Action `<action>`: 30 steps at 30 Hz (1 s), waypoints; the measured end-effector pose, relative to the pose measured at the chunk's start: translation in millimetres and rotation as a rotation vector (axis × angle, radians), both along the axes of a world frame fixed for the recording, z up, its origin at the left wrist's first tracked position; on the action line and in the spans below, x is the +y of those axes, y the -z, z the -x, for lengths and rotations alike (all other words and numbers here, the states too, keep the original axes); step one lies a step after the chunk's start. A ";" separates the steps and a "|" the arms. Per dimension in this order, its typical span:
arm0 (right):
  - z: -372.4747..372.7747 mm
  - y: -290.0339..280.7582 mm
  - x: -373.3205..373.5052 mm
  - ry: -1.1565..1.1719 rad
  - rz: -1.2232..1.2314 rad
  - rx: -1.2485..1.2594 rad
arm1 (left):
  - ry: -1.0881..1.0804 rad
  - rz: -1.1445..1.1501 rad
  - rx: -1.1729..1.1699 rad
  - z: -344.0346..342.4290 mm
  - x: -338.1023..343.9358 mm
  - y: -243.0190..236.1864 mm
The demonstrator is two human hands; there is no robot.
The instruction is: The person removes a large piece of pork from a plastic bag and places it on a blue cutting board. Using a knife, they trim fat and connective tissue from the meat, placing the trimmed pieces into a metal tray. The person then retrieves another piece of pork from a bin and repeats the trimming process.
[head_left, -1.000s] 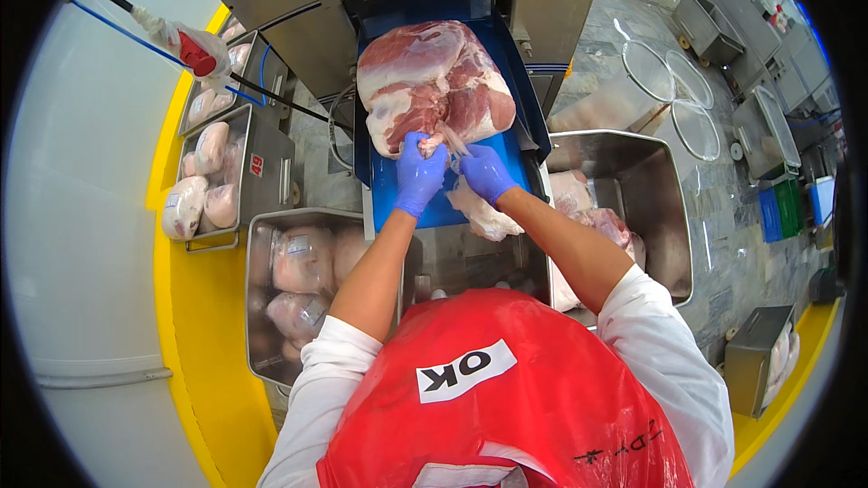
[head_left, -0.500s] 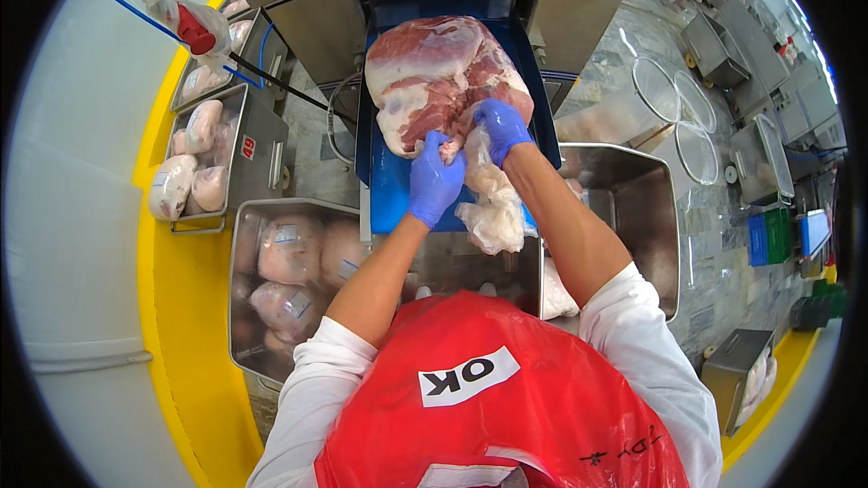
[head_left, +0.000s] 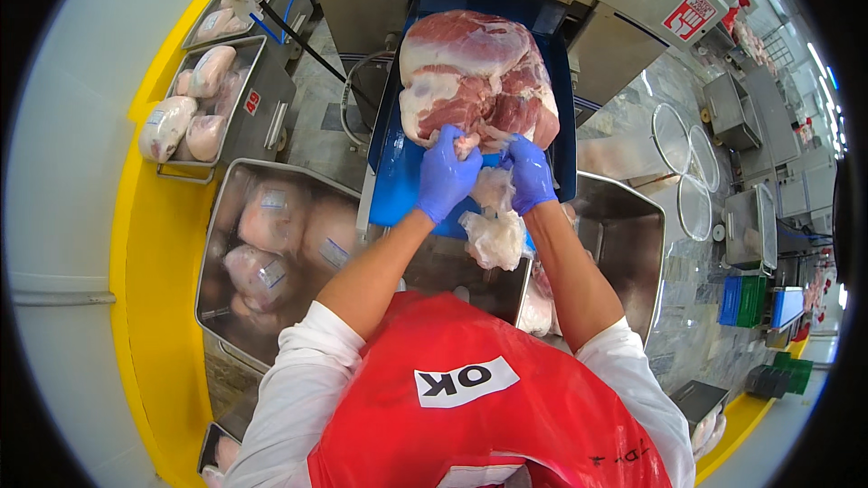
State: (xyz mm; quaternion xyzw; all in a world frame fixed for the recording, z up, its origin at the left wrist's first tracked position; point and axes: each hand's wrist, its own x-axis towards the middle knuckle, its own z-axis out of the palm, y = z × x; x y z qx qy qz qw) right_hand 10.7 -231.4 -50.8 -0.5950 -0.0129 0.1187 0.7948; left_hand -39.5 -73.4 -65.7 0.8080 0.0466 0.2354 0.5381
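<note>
A large raw cut of meat (head_left: 475, 72), pink with white fat, lies on a blue cutting board (head_left: 398, 190) in front of me. My left hand (head_left: 445, 173), in a blue glove, grips the near edge of the meat. My right hand (head_left: 529, 173), also in a blue glove, holds crumpled clear plastic wrap (head_left: 493, 230) that hangs down from the meat's near edge over the board's front.
A steel bin (head_left: 226, 217) at my left holds several wrapped meat pieces; another bin (head_left: 249, 81) with more stands beyond it. A steel bin (head_left: 633, 235) is at my right. A yellow floor strip (head_left: 149, 307) runs along the left. Blue and green crates (head_left: 750, 303) stand at far right.
The plastic wrap has been drawn down and off the near side of the meat. Both hands shifted slightly along the meat's near edge, and the view moved closer.
</note>
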 end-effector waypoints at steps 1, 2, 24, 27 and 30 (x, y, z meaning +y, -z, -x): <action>-1.3 -2.4 -3.4 0.039 0.061 0.081 | 0.013 0.003 0.023 0.5 1.9 -0.2; 0.4 -2.2 -2.8 0.046 -0.002 0.035 | 0.030 0.005 0.059 1.8 3.6 -0.4; -36.8 -1.3 -48.1 0.112 1.040 -0.521 | 0.051 -0.039 0.119 -4.0 5.1 15.4; -35.6 -6.1 -47.6 0.114 1.080 -0.571 | 0.048 -0.053 0.144 -4.3 7.6 15.5; -56.6 -14.8 -31.6 0.115 0.819 -0.456 | 0.067 -0.106 0.123 -7.1 10.8 14.6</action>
